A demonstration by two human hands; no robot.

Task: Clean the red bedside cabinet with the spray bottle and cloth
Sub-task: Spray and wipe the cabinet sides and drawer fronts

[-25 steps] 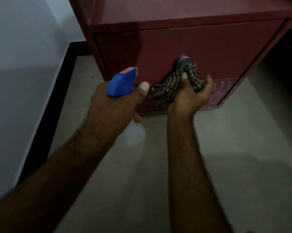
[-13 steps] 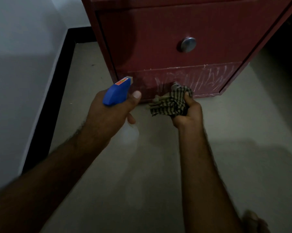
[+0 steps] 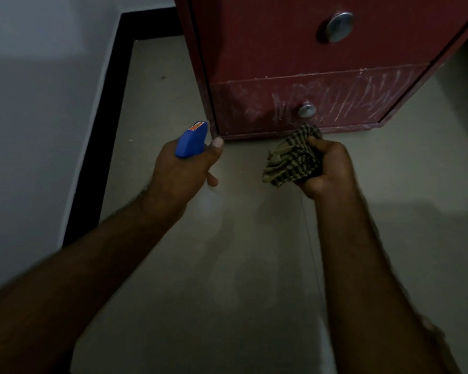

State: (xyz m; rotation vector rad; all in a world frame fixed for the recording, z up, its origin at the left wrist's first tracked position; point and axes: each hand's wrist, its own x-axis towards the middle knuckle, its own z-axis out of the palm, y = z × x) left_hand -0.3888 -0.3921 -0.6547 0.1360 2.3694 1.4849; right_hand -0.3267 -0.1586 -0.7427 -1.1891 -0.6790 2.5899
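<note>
The red bedside cabinet (image 3: 267, 47) stands on the floor ahead, with a large round metal knob (image 3: 338, 26) on its upper drawer and a small knob (image 3: 306, 110) on the scratched lower drawer. My left hand (image 3: 180, 171) grips a spray bottle with a blue head (image 3: 191, 140), its nozzle pointing at the cabinet's lower left corner; the pale bottle body hangs below my hand. My right hand (image 3: 328, 168) is closed on a bunched checked cloth (image 3: 292, 157), held just in front of the cabinet's base, below the small knob and apart from it.
A white wall (image 3: 38, 103) with a black skirting strip (image 3: 98, 125) runs along the left. Grey floor (image 3: 254, 265) spreads in front of the cabinet. A dark gap lies to the cabinet's right.
My right hand with the cloth came down from the upper knob, past the lower knob, and back off the cabinet. My left hand stayed on the spray bottle. The view tilted down.
</note>
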